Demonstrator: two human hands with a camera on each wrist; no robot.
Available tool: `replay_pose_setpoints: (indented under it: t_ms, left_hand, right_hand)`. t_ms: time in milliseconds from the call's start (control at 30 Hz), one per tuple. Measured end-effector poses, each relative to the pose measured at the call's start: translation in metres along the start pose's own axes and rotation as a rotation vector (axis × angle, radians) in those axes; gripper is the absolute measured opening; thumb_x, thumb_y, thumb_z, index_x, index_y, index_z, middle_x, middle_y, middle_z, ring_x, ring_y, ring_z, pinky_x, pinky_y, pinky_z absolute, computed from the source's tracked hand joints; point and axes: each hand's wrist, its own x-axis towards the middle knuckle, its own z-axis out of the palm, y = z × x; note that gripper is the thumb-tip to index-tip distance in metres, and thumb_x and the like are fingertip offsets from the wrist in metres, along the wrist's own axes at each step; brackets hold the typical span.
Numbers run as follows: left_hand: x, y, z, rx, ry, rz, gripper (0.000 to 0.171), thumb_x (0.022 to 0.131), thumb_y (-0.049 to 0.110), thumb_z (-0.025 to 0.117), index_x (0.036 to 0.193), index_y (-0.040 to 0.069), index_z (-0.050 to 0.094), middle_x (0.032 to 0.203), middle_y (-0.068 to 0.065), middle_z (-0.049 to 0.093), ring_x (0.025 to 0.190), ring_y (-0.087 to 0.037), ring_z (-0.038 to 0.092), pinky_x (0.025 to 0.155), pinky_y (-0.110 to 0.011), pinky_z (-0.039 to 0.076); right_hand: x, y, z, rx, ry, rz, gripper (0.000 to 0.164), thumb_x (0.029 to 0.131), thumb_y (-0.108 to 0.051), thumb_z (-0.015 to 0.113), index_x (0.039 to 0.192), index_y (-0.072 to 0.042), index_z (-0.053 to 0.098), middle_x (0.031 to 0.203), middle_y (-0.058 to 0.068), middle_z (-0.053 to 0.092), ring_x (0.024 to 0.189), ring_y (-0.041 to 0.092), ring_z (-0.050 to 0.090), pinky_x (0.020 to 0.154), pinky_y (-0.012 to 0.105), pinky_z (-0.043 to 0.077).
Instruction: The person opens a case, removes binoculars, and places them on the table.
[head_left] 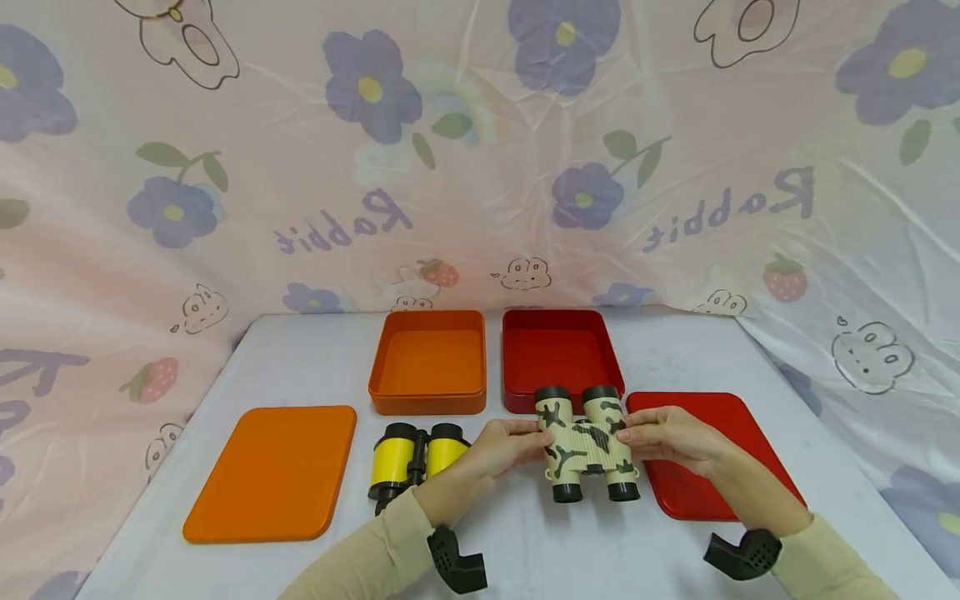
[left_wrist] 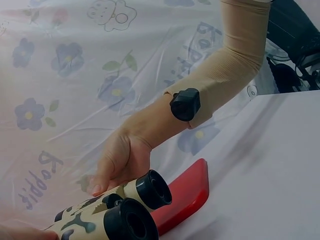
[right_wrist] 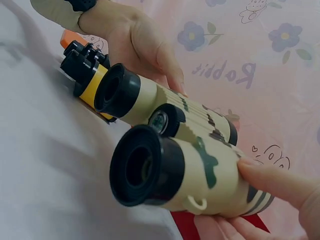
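Observation:
Camouflage-patterned binoculars (head_left: 592,446) are held between both hands, raised over the table near the front of the red box (head_left: 562,354). My left hand (head_left: 506,450) grips their left barrel, thumb on top. On the right barrel, my right hand (head_left: 675,437) pinches with the thumb above and fingers beneath, as the right wrist view shows on the binoculars (right_wrist: 210,165). Black eyepieces point toward me. Yellow and black binoculars (head_left: 393,458) lie on the table, partly hidden behind my left hand and forearm.
An open orange box (head_left: 427,358) stands at the back, left of the red box. An orange lid (head_left: 273,475) lies at the left. Under my right forearm lies a red lid (head_left: 720,450). A patterned cloth (head_left: 480,167) hangs behind the white table (head_left: 315,337).

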Motion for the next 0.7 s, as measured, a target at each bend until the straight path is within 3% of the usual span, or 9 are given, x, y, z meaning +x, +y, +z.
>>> replay_pose_setpoints:
  t_ms: [200, 433, 700]
  left_hand:
    - [-0.005, -0.006, 0.001, 0.008, -0.026, 0.012, 0.041, 0.088, 0.017, 0.07, 0.12, -0.008, 0.06, 0.116, -0.021, 0.07, 0.095, -0.021, 0.071, 0.1, -0.04, 0.052]
    - [-0.006, -0.019, 0.004, 0.034, -0.005, 0.003, 0.042, 0.087, 0.013, 0.069, 0.12, -0.011, 0.059, 0.117, -0.022, 0.068, 0.098, -0.02, 0.067, 0.1, -0.039, 0.052]
    - [-0.004, -0.038, 0.011, -0.054, -0.054, -0.057, 0.043, 0.09, 0.007, 0.065, 0.123, -0.017, 0.05, 0.119, -0.027, 0.065, 0.103, -0.027, 0.069, 0.096, -0.039, 0.056]
  right_hand:
    - [-0.002, 0.005, 0.002, 0.011, -0.016, 0.013, 0.036, 0.092, -0.023, 0.063, 0.116, 0.003, 0.062, 0.091, -0.01, 0.075, 0.088, 0.01, 0.072, 0.089, 0.032, 0.059]
    - [-0.003, 0.017, 0.007, 0.034, -0.026, 0.035, 0.043, 0.093, -0.024, 0.063, 0.121, 0.009, 0.058, 0.093, -0.008, 0.074, 0.089, 0.011, 0.072, 0.089, 0.032, 0.059]
    - [-0.005, 0.035, 0.014, 0.078, -0.021, 0.113, 0.049, 0.091, -0.025, 0.066, 0.123, 0.011, 0.057, 0.098, -0.002, 0.073, 0.09, 0.012, 0.07, 0.088, 0.034, 0.059]
